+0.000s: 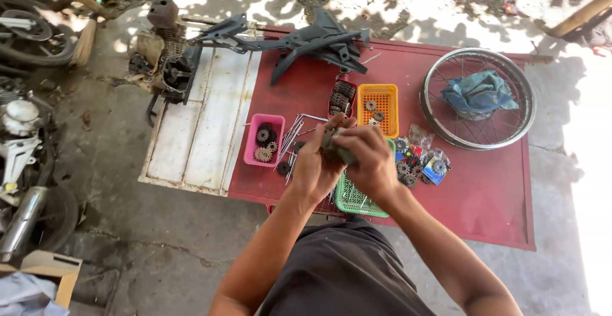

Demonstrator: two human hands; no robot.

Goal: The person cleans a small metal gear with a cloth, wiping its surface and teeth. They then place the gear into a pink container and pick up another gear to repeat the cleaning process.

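My left hand [317, 161] and my right hand [368, 160] are held together above the front of a red table [484, 188], both closed around one small dark metal part [336, 145] between them. Just under my hands lies a green mesh basket [354, 200]. To the left stands a pink tray [254, 150] holding several gears, with a bundle of thin metal spokes [293, 136] beside it. Beyond my hands sit an orange basket [380, 117] with small gears and a dark red tray [342, 97] of chain parts.
A spoked wheel rim [446, 128] with a blue cloth [479, 93] lies at the table's right. Packets of small gears [421, 161] sit beside my right hand. A black plastic frame [306, 42] and an engine [164, 61] rest at the back, a white panel [201, 124] at the left.
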